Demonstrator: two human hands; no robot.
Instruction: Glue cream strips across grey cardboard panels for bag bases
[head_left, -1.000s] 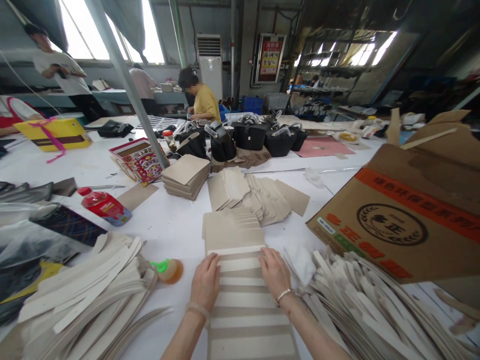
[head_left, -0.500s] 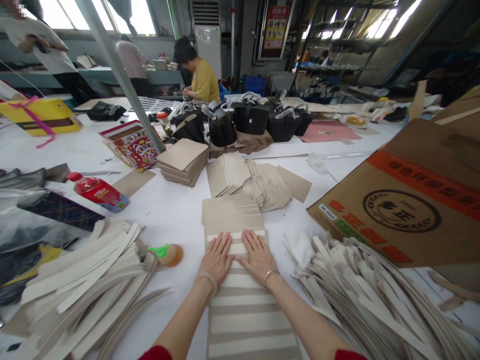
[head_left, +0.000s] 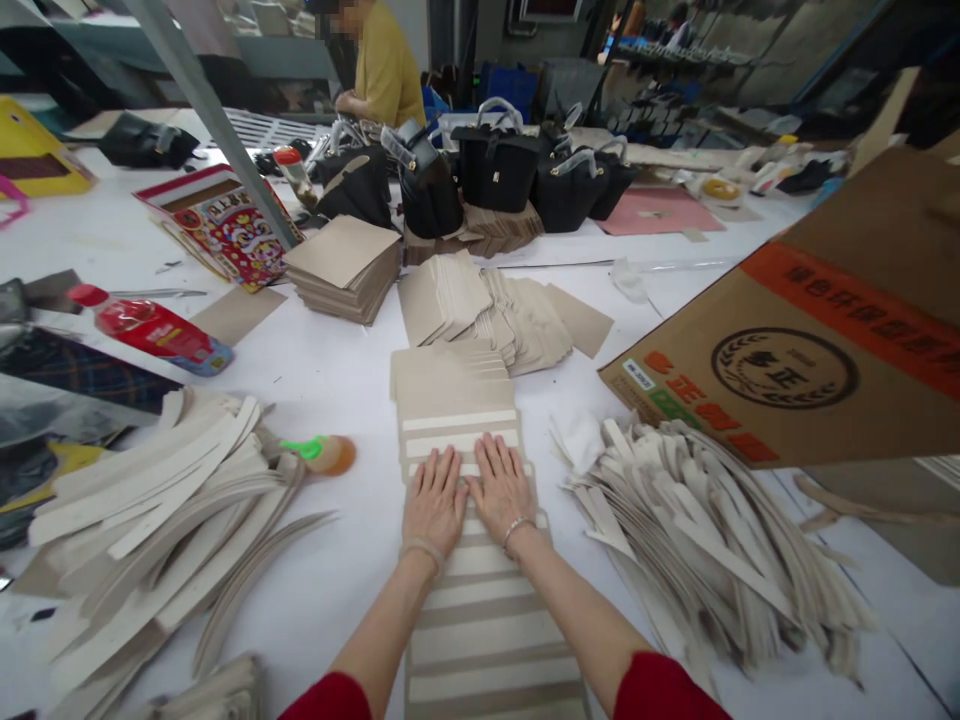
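My left hand and my right hand lie flat, side by side, fingers stretched forward. Both press on a long row of overlapping beige cardboard pieces crossed by pale strips. Neither hand grips anything. Left of the row a small bottle with a green cap lies on its side. A heap of curved cardboard strips is at the left, and a bundle of similar strips at the right. Just beyond the row sit fanned cardboard pieces.
A stack of cardboard sheets stands farther back. Behind it are several black handbags. A large carton leans in at the right. A red bottle lies at the left, near a metal post. A person in yellow works across the table.
My hands have slid back toward me along the row, still flat, uncovering more pale strips ahead of them. The view has tilted further down.
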